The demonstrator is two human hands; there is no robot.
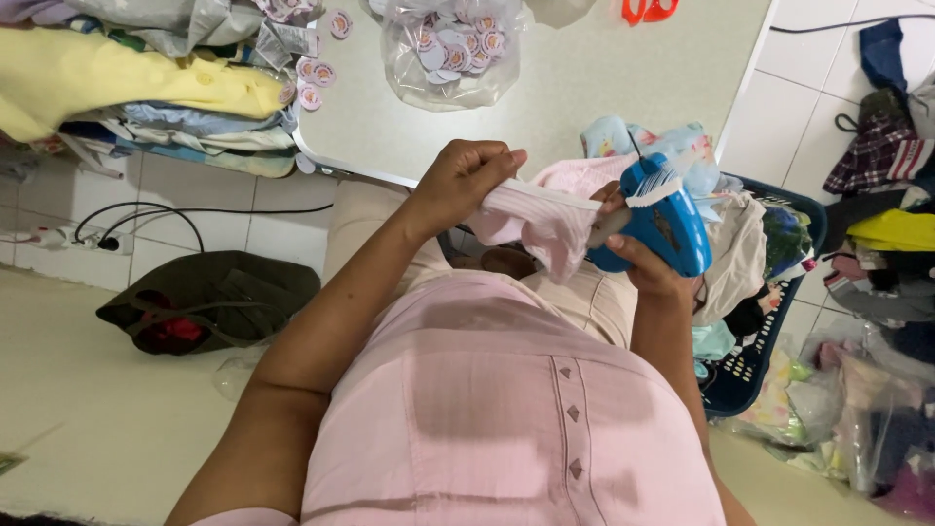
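My left hand (466,180) pinches the edge of a small pale pink garment (545,219) and pulls it taut in front of my chest. My right hand (645,265) grips a blue tagging gun (662,219) with a comb of white plastic fasteners on top. The gun's tip is pressed against the garment's stretched edge. Part of the garment hangs down between the two hands.
The grey table (584,88) ahead holds a clear bag of round tags (453,49), loose tags (314,83), orange scissors (648,10) and stacked folded clothes (146,88). A dark basket of clothes (769,282) stands at right. An olive bag (209,297) and cables (146,219) lie on the floor.
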